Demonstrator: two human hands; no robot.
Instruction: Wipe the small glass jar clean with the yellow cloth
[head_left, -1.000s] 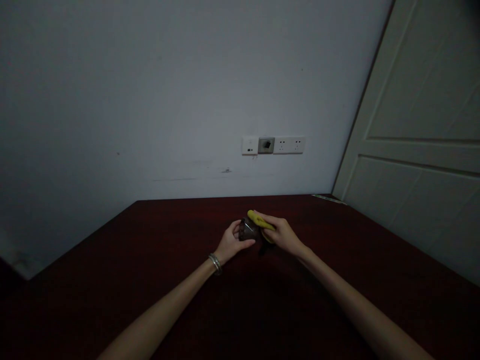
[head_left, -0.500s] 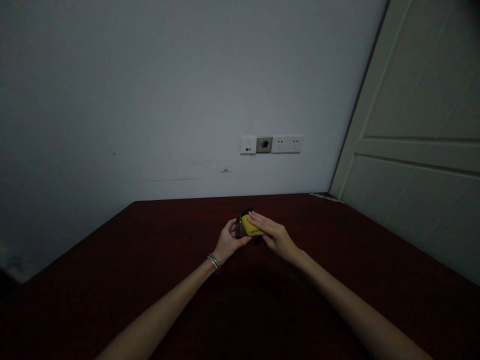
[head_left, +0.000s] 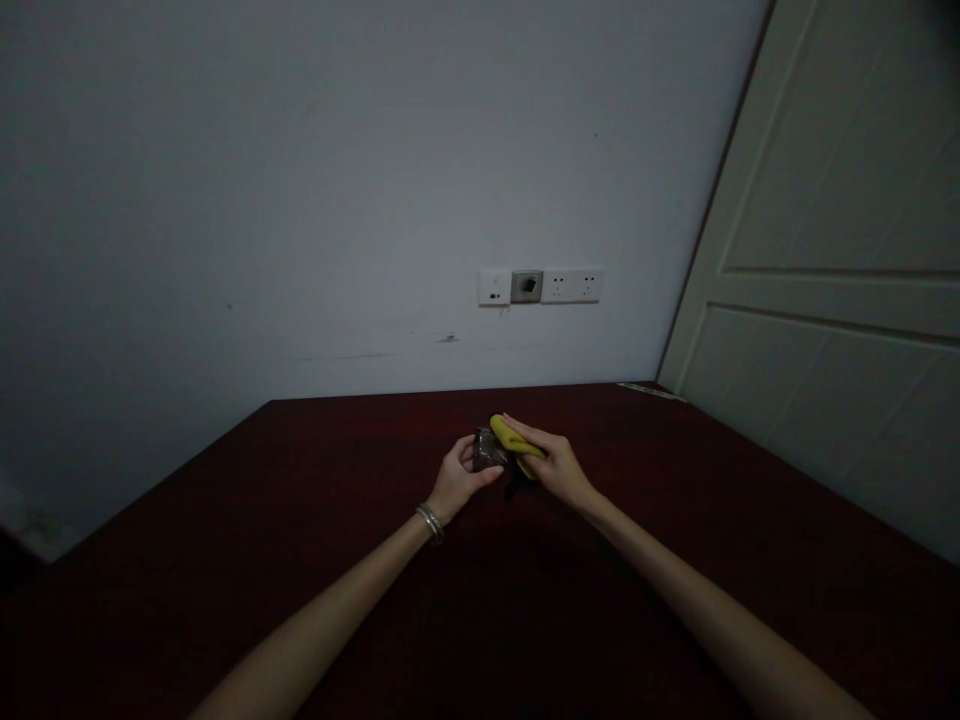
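Observation:
Over the middle of a dark red table (head_left: 300,560), my left hand (head_left: 459,480) grips a small dark, partly see-through object (head_left: 489,452); what it is cannot be made out in the dim light. My right hand (head_left: 551,466) holds a yellow cloth or sponge (head_left: 511,442) pressed against the top right of that dark object. Both hands meet just above the tabletop. A silver bangle (head_left: 430,524) sits on my left wrist.
A white wall rises behind the table, with a row of sockets and a switch (head_left: 540,286) above the hands. A pale panelled door (head_left: 840,290) stands at the right. The room is dim.
The yellow cloth slid left over the dark object half a second ago and is now back at its top right. My left hand has stayed in place.

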